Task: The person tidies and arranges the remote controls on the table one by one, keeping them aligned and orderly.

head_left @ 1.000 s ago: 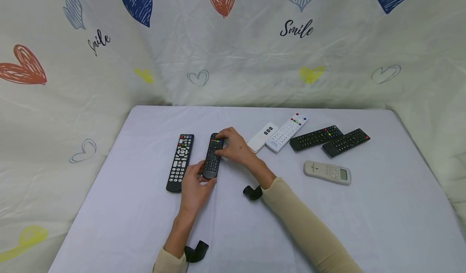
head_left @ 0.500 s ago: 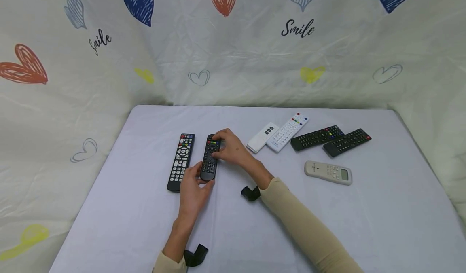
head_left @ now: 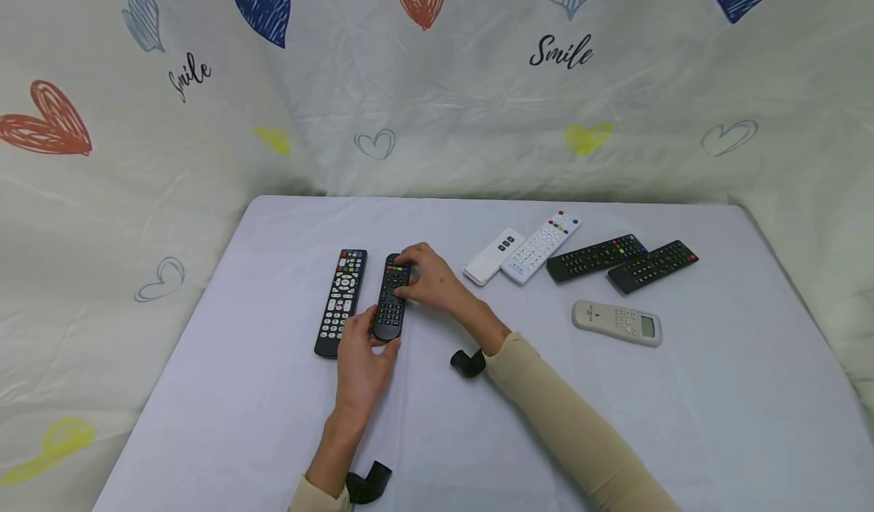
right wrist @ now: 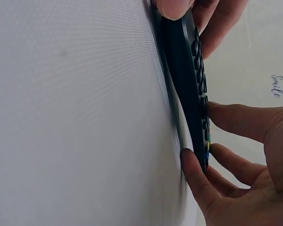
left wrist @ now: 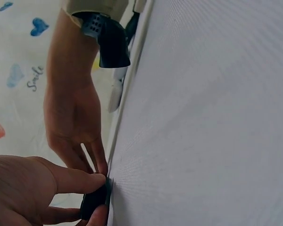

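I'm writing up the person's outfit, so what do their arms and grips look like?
The sleeves are plain beige, each with a black, bent piece jutting out near its end; the right piece shows a grey, dark-dotted patch. The left grip and right grip are bare, without gloves.

The right hand (head_left: 433,277) covers part of the slim black plastic remote (head_left: 388,305). Print (head_left: 590,312) on the pale grey plastic remote (head_left: 617,322) is too small to read. The near picture edge crops the right beige fabric sleeve (head_left: 573,419).
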Demonstrator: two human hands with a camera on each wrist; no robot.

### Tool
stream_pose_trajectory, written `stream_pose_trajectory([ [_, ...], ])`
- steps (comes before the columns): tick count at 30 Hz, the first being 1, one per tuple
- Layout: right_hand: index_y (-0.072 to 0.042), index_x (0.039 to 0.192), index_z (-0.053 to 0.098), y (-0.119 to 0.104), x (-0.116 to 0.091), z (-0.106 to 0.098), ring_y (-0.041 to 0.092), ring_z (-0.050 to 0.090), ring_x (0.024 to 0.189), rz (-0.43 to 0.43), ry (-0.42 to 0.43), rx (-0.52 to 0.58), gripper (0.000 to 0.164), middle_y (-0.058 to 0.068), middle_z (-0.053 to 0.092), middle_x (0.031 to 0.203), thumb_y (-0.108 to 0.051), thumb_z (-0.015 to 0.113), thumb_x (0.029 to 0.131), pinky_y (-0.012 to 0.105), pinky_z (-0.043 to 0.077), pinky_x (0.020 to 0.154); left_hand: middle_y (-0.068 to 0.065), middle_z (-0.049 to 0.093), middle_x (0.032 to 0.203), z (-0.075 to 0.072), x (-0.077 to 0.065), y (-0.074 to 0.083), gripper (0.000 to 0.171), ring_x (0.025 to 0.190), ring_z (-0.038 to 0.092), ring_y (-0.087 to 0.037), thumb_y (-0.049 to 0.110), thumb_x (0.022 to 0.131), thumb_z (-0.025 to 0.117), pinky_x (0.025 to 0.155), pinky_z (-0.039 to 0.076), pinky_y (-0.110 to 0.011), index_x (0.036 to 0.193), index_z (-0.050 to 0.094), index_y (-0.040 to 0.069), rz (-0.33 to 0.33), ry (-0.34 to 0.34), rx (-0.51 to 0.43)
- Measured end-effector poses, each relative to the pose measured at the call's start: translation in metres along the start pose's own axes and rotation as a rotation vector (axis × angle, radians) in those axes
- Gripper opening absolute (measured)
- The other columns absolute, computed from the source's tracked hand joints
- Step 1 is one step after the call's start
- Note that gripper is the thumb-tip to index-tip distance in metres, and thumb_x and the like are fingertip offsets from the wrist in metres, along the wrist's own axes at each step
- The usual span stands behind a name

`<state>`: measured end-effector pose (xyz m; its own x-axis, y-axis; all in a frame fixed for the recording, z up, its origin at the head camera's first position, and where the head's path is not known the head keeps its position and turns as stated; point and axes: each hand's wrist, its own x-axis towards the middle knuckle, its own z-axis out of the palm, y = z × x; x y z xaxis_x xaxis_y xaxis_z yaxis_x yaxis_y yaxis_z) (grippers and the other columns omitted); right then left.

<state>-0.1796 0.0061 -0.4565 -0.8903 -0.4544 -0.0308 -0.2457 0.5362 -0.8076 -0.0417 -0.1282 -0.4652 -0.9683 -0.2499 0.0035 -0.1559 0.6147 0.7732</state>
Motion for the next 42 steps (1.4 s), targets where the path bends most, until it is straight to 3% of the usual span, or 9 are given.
stream_pose_trajectory([
  [7,-0.003,0.134,0.065,0.0014,0.0009,0.0021,0.026,0.07,0.107,-0.005,-0.006,0.021,0.056,0.015,0.054,0.147,-0.01,0.087,0.084,0.029,0.06,0.092,-0.019,0.057,0.133,0.0012,-0.0013,0.002,0.069,0.099,0.067,-0.022,0.003,0.085,0.083,0.087,0.06,-0.035,0.148,0.053,-0.003,-0.029,-0.001,0.056],
  [14,-0.003,0.133,0.066,0.0023,0.0022,0.003,0.028,0.068,0.112,-0.014,-0.008,-0.003,0.055,0.015,0.056,0.146,-0.012,0.087,0.084,0.032,0.06,0.094,-0.017,0.058,0.132,0.0028,-0.0016,0.0033,0.069,0.094,0.063,-0.019,0.004,0.085,0.084,0.083,0.057,-0.033,0.147,0.054,-0.003,-0.034,0.009,0.111],
  [23,-0.004,0.132,0.068,0.001,0.0002,0.0033,0.033,0.057,0.127,-0.023,-0.03,-0.031,0.051,0.018,0.056,0.147,-0.015,0.086,0.086,0.039,0.056,0.103,-0.019,0.056,0.139,0.0017,-0.0043,0.006,0.067,0.095,0.063,-0.019,0.005,0.088,0.081,0.082,0.056,-0.033,0.148,0.052,-0.004,-0.041,0.008,0.113],
  [35,-0.006,0.134,0.067,0.0001,-0.0006,0.0028,0.033,0.054,0.129,-0.016,-0.059,-0.052,0.051,0.017,0.054,0.149,-0.018,0.084,0.087,0.042,0.054,0.104,-0.019,0.053,0.145,0.0011,-0.0045,0.0051,0.068,0.098,0.064,-0.02,0.004,0.089,0.079,0.084,0.057,-0.033,0.149,0.05,-0.003,-0.051,0.006,0.092],
  [42,-0.004,0.135,0.065,0.001,-0.0022,-0.0014,0.033,0.056,0.13,-0.029,-0.06,-0.015,0.05,0.019,0.052,0.148,-0.017,0.082,0.09,0.039,0.056,0.104,-0.018,0.054,0.143,-0.0004,-0.006,0.0064,0.07,0.092,0.061,-0.019,0.006,0.086,0.083,0.079,0.054,-0.028,0.148,0.051,-0.001,-0.021,0.042,0.087],
])
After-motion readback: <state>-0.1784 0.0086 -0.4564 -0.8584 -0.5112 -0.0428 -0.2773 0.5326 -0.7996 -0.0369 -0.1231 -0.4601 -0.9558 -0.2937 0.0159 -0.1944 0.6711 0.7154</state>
